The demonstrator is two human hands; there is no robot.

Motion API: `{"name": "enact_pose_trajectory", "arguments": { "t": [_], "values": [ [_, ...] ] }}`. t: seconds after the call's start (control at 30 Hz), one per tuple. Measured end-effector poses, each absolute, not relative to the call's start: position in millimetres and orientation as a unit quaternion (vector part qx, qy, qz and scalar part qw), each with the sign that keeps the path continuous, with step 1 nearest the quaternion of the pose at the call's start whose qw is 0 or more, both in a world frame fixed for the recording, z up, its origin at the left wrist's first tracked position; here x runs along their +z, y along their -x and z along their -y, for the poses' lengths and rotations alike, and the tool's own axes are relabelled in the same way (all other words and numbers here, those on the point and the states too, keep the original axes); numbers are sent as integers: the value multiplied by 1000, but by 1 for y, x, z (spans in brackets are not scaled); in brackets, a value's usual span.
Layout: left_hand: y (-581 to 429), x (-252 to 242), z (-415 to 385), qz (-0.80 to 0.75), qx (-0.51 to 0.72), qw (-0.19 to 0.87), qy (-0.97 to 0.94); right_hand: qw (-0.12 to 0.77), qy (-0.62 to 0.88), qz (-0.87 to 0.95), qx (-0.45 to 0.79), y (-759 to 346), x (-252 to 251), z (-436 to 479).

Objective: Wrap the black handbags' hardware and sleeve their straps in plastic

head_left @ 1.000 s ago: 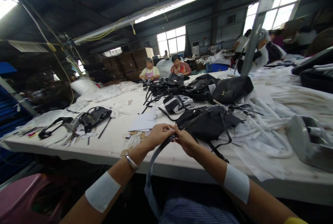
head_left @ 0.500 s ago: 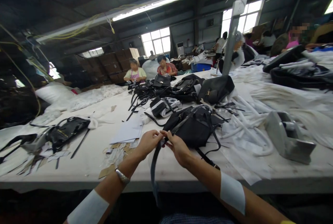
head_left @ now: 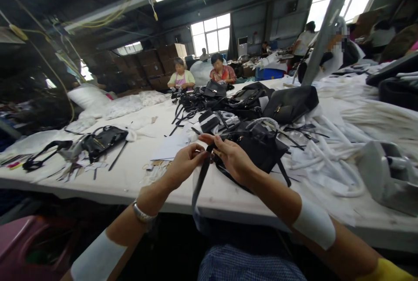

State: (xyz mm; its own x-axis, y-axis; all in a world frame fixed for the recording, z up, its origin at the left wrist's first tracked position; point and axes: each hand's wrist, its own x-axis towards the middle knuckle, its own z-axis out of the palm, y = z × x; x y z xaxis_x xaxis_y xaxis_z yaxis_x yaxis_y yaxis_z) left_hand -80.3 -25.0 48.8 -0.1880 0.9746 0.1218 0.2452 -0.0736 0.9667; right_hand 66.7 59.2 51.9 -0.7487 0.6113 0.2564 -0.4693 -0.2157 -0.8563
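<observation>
Both my hands meet over the near edge of a white work table (head_left: 130, 181). My left hand (head_left: 183, 164) and my right hand (head_left: 233, 157) pinch the top end of a dark strap (head_left: 199, 185), fingers closed on it. The strap hangs down from my fingers past the table edge toward my lap. Just behind my right hand lies a black bag (head_left: 261, 148) with loose straps. A watch sits on my left wrist.
Several black bags (head_left: 287, 102) and straps are piled mid-table, another black bag (head_left: 101, 139) lies at the left. White padded tubes (head_left: 326, 159) and a grey tape dispenser (head_left: 385, 176) lie at the right. Two people (head_left: 199, 74) sit at the far end; others stand behind.
My hands have risen slightly with the strap and the view has shifted; the grip on the strap end is unchanged.
</observation>
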Motion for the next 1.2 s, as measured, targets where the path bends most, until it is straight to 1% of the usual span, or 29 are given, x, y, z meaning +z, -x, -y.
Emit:
{"name": "enact_pose_trajectory", "arguments": {
  "t": [0.13, 0.23, 0.4, 0.57, 0.63, 0.7, 0.73, 0.8, 0.87, 0.9, 1.0, 1.1, 1.2],
  "values": [
    [86, 53, 43, -532, 541, 376, -532, 326, 45, 521, 788, -69, 75, -41],
    [86, 56, 63, -527, 546, 375, -533, 322, 47, 515, 793, -70, 80, -31],
    [76, 61, 99, -546, 547, 331, -541, 307, 54, 556, 770, -67, 75, 5],
    [62, 56, 141, -571, 600, 234, -509, 286, 22, 655, 699, -63, 71, 53],
    [59, 49, 160, -576, 611, 252, -481, 258, 10, 643, 721, -62, 67, 63],
    [60, 41, 179, -585, 612, 289, -447, 211, 7, 572, 792, -60, 60, 64],
    [62, 36, 188, -593, 610, 302, -430, 205, 13, 519, 830, -59, 55, 62],
    [67, 26, 203, -622, 599, 318, -391, 236, 38, 424, 874, -56, 43, 54],
    [71, 17, 212, -653, 576, 344, -353, 272, 64, 399, 873, -51, 31, 46],
    [73, 13, 215, -660, 563, 359, -343, 274, 73, 416, 864, -48, 26, 43],
    [76, 6, 217, -650, 538, 397, -361, 219, 79, 520, 822, -43, 19, 39],
    [78, 6, 211, -634, 518, 414, -398, 174, 56, 606, 774, -44, 20, 37],
    [76, 9, 197, -636, 507, 413, -409, 162, 31, 666, 727, -46, 21, 38]
  ]
}}
